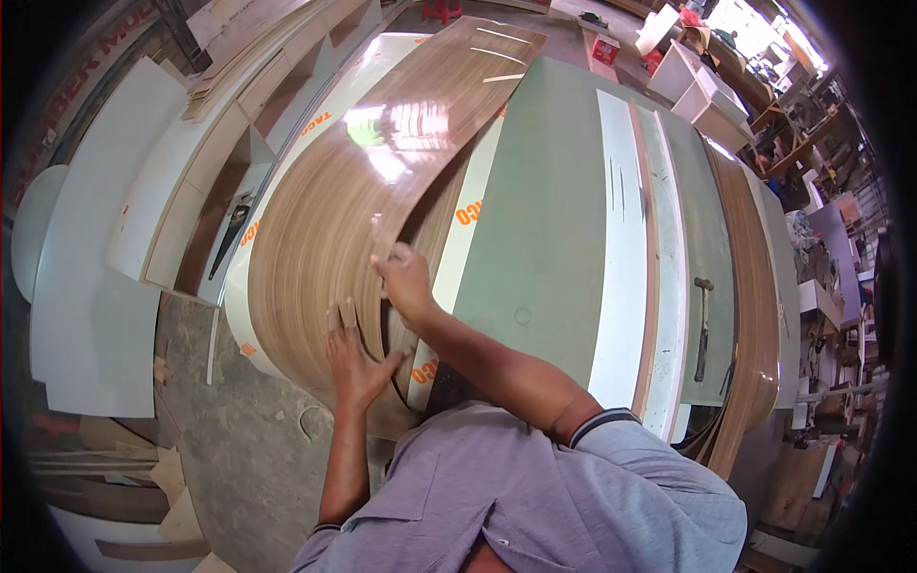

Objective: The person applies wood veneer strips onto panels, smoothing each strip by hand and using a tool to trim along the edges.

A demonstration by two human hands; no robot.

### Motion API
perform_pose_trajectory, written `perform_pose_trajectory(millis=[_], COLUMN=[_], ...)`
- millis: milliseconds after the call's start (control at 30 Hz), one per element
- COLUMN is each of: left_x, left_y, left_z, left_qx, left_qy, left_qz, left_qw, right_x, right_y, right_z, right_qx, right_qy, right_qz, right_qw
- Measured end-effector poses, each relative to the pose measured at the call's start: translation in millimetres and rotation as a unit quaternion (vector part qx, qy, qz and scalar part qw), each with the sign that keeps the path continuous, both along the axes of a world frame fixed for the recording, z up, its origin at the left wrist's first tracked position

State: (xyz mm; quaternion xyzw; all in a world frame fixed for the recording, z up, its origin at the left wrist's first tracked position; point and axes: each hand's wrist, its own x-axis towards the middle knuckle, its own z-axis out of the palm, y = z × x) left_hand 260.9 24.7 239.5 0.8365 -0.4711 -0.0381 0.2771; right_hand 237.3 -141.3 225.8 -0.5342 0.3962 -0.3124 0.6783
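Observation:
A glossy wood-grain laminate sheet [315, 205] stretches away from me, its right edge lifted and curving. Beside that edge runs a narrow wood-grain strip [439, 220], with a dark gap between the two. My right hand [409, 285] is closed at the lifted edge, fingers pinching it; a slight blur covers the fingertips. Nearer to me, my left hand [358, 371] lies flat on the sheet, fingers spread, the thumb reaching toward the gap. Under the laminate a white sheet with orange printing [478, 205] shows along both sides.
A grey-green board [544, 229] lies to the right, with a white strip [619, 239] on it. Further right, a hammer [703, 325] rests near more wood-grain sheets [750, 315]. At the left stand an open cabinet frame [205, 205] holding a handsaw [229, 239] and a large pale panel [91, 277].

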Motion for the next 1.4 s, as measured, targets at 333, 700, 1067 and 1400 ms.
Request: perform_pose_trajectory(millis=[333, 700, 1067, 1400], left_x=[5.3, 9.4, 28.2, -11.1], left_y=[2.0, 7.9, -8.1, -37.7], left_z=[-27.1, 3.3, 28.3, -10.9], left_qx=[-0.022, 0.000, -0.051, -0.004], left_qy=[-0.085, -0.054, -0.101, -0.120], left_qz=[0.009, 0.020, 0.026, -0.009], left_qw=[0.996, 0.998, 0.993, 0.993], right_x=[-64.8, -47.3, -119.2, -289.8], right_y=[-27.5, 14.6, 15.7, -8.2], right_z=[-114.4, -134.6, -75.8, -0.3], right_qx=[0.023, 0.220, -0.002, -0.067], right_qy=[0.238, 0.090, 0.025, 0.036], right_qz=[0.004, 0.086, -0.103, -0.188], right_qw=[0.971, 0.968, 0.994, 0.979])
